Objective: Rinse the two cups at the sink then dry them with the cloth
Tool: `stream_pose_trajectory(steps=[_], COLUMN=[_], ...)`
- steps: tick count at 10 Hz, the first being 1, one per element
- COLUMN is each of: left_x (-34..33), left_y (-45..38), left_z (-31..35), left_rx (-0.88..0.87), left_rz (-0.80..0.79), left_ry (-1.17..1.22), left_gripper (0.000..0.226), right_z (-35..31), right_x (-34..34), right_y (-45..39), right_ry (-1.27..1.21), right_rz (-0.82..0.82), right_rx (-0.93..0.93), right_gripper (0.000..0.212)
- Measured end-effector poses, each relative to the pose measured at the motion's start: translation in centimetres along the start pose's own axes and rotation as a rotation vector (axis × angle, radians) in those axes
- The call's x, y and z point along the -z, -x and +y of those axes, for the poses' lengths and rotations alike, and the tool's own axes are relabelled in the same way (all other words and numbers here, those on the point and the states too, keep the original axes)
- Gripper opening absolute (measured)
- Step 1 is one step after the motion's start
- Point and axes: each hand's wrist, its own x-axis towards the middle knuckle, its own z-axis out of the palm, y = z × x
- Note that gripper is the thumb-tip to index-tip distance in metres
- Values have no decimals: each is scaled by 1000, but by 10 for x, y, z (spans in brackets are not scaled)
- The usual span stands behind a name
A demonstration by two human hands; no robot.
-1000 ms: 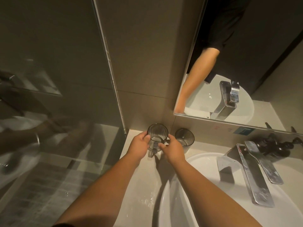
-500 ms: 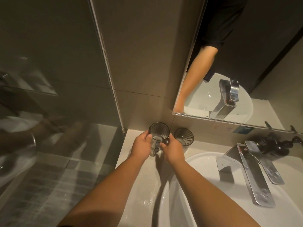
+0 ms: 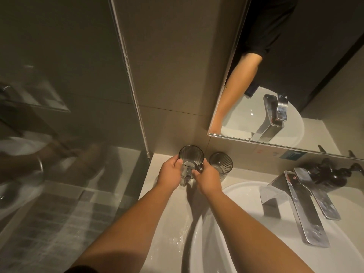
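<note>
View: single head-worn wide-angle camera; no second view, so nothing overlaps.
Position: above the counter, left of the sink (image 3: 246, 194).
Facing: forward and steeply down toward the wall corner behind the sink.
Nearness: close; both forearms run up from the bottom edge.
Framing: sink lower right, mirror (image 3: 295, 75) above it, glass partition (image 3: 59, 115) to its left.
Distortion: straight edges bow outward.

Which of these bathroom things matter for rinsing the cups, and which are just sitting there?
For the job: handled cup held by left hand and right hand; ribbed cup on the counter; sink; tap.

Just there: dark pump bottle; mirror; glass partition.
</note>
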Motion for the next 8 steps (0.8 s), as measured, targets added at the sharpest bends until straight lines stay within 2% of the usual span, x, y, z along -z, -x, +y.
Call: stream_pose_trajectory(steps=[1,3,5,6,7,8], left_x=[1,7,16,25,32,37], left_y=[2,3,23,39,64,95], left_z=[3,9,15,12,12,8], left_rx=[-25,-39,-39,-107,-238,-341], left_rz=[-2,-6,53,54,55,74], left_ry=[-19,-122,-157,-314,-646,-954], left_gripper=[33,36,46,44,40,49], right_z=[-3,1,6,5,5,13], right_x=[2,-1,3,12,27,39], right_y=[2,-1,11,29,59,85], right_ry=[17,74,122,139,207,362], right_rz=[-7,-12,24,88,123,151], right_rx=[-10,-14,50,151,226,304], right_gripper=[52,35,31,24,32,35])
